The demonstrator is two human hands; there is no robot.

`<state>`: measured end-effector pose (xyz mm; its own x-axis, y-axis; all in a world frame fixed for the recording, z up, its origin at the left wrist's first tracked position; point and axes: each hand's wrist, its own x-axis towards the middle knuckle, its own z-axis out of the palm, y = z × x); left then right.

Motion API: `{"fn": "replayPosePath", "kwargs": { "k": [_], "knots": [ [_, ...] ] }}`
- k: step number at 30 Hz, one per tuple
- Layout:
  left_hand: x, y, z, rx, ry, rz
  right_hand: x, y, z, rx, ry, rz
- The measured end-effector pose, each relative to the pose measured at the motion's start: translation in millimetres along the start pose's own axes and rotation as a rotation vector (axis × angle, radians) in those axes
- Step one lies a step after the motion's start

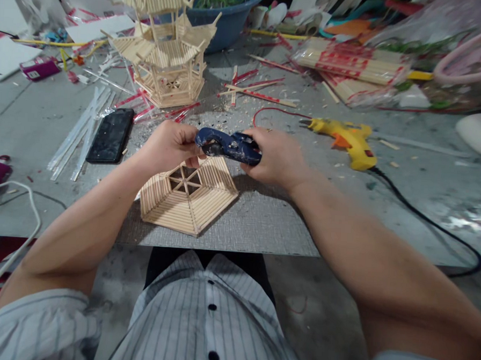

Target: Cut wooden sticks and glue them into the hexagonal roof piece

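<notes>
In my right hand (274,156) is a dark blue hand cutter (230,145) with a scuffed body, its curved head pointing left. My left hand (173,142) is at that head, thumb and fingers pinched together; what they pinch, if anything, is too small to tell. Both hands are raised over the far edge of a six-sided stick roof panel (188,207), built from rows of thin wooden sticks around an opening with crossed spokes. The panel lies near the table's front edge, its far side partly hidden by my left hand.
A tiered stick pavilion (172,63) stands behind. A yellow glue gun (347,140) with a black cord lies right, a phone (110,135) and clear glue sticks (75,134) left. Bagged sticks (351,62), loose sticks (261,95) and a blue basin (224,23) fill the back.
</notes>
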<state>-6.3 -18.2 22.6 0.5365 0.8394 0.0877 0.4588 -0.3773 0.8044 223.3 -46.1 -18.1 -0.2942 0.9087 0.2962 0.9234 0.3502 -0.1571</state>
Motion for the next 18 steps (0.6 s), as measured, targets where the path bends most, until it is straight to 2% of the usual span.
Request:
{"fn": "replayPosePath", "kwargs": {
  "k": [8,18],
  "knots": [
    [1,0,-0.9,-0.028,-0.028,0.002,-1,-3,-3,-0.023,-0.009,0.047],
    [-1,0,-3.3,-0.046,-0.070,0.031,-2,-10,-13,-0.080,-0.081,0.084]
  ]
}}
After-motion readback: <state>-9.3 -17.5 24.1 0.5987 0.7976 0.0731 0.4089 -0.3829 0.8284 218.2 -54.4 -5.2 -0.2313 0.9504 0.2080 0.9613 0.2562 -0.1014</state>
